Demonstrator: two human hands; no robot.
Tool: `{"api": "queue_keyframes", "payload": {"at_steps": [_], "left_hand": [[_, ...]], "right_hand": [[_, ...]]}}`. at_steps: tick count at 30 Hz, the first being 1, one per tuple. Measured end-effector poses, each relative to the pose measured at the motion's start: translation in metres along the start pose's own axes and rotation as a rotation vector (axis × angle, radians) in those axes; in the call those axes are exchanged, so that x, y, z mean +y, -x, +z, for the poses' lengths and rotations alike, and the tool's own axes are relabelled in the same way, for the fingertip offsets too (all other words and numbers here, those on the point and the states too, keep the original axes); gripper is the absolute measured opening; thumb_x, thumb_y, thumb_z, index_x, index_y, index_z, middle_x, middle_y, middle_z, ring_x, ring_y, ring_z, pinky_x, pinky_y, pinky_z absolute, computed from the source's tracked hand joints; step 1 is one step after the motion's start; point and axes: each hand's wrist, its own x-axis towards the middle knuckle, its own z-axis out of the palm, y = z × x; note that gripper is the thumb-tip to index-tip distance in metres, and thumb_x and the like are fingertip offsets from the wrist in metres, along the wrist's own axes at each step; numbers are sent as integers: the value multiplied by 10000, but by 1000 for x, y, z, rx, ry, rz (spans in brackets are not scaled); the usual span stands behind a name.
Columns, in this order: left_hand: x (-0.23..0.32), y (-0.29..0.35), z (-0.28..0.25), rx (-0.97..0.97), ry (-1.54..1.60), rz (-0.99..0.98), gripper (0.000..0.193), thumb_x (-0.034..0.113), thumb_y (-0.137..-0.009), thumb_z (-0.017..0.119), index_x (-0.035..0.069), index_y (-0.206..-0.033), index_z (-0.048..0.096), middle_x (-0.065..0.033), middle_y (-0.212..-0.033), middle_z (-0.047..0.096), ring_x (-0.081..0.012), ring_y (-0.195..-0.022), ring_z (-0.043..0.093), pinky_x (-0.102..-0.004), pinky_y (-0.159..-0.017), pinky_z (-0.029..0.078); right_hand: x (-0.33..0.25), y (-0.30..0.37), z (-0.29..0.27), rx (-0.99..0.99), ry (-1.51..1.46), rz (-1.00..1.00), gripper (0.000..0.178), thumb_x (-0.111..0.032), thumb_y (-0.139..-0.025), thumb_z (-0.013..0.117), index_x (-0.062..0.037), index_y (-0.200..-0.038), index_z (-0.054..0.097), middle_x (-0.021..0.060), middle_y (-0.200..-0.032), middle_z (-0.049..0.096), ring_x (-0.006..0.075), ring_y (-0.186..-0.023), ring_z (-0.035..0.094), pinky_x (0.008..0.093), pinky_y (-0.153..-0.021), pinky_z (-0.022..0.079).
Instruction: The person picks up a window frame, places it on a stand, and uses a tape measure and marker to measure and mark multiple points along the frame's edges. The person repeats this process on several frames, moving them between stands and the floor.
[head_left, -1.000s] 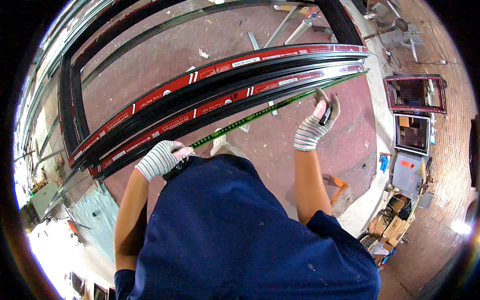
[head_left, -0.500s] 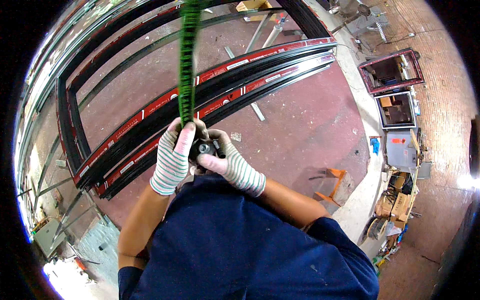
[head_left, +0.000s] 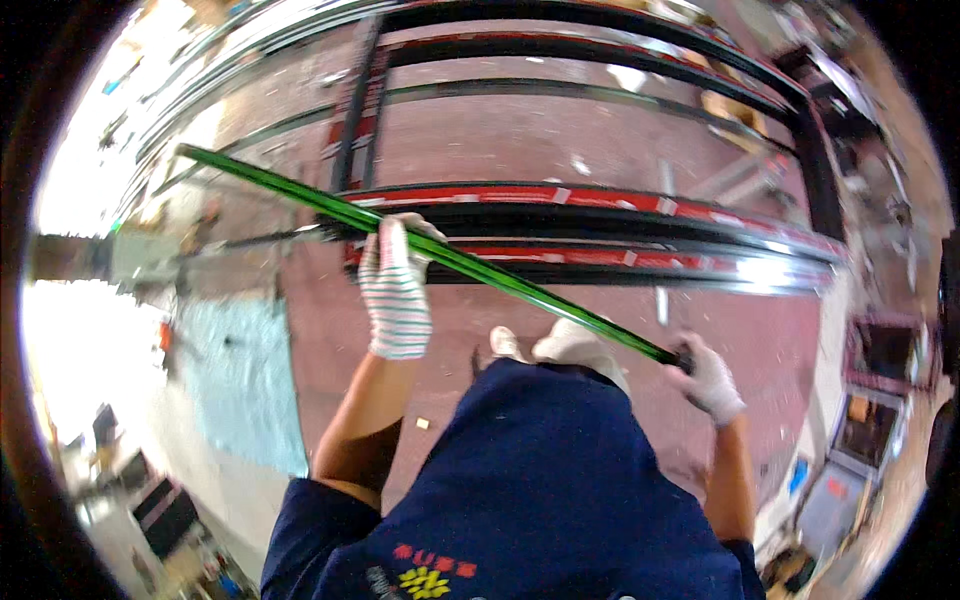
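Note:
A long, straight green bar [head_left: 500, 280] slants across in front of me, from the upper left down to the right. My left hand [head_left: 397, 300], in a white striped glove, is closed around its middle. At the lower right end is a dark end piece [head_left: 684, 358]; my gloved right hand [head_left: 710, 382] is closed on it. The bar's far left end sticks out free. Beyond and below the bar lie long black frame profiles with red strips [head_left: 510, 193]. Motion blur hides fine detail on the bar.
A large black frame [head_left: 822, 180] spreads across the far side of the reddish floor. To the left lies a light-blue sheet [head_left: 240, 390]. Framed panels [head_left: 868, 428] and a blue item [head_left: 798, 475] are along the right. My shoe [head_left: 505, 343] shows below the bar.
The green bar has swung from pointing straight ahead to lying aslant. My hands, close together before, are now wide apart, the left along the bar. My view has turned, shifting the frames rightward.

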Motion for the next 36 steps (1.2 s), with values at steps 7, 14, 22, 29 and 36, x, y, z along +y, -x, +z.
{"api": "queue_keyframes", "payload": {"at_steps": [7, 14, 22, 29, 36], "left_hand": [[-71, -2, -89, 429, 73, -198, 276, 330, -987, 608, 72, -908, 662, -59, -778, 679, -166, -626, 632, -328, -580, 561], [-136, -3, -87, 593, -120, -315, 327, 372, -939, 671, 50, -956, 618, -31, -638, 575, -171, -495, 553, -364, -501, 542], [-148, -19, -89, 636, -198, -313, 399, 429, -939, 661, 39, -1018, 632, -71, -749, 672, -165, -518, 614, -319, -466, 547], [-148, -19, -97, 685, -151, -328, 373, 398, -942, 664, 35, -1017, 623, -73, -710, 662, -163, -472, 593, -317, -450, 551], [-144, -1, -66, 550, -373, -339, 469, 483, -891, 691, 36, -1022, 629, -56, -837, 603, -180, -690, 574, -347, -594, 493]], "right_hand": [[124, -9, -99, 206, 482, 91, 352, -227, -805, 767, -46, -1056, 601, 168, -887, 698, 326, -837, 696, 412, -763, 546], [145, -44, -154, 319, 537, -95, 292, -172, -785, 771, -53, -996, 607, 154, -857, 657, 339, -789, 635, 424, -738, 518], [148, -75, -168, 386, 561, -239, 309, -158, -784, 758, -55, -1036, 612, 170, -909, 640, 354, -859, 625, 427, -782, 516], [150, -79, -164, 484, 561, -337, 303, -180, -803, 753, -58, -1036, 604, 175, -907, 628, 361, -844, 615, 440, -775, 508], [132, -64, -149, 530, 545, -262, 334, -220, -800, 756, -89, -1096, 676, 147, -908, 683, 357, -862, 646, 446, -773, 522]]}}
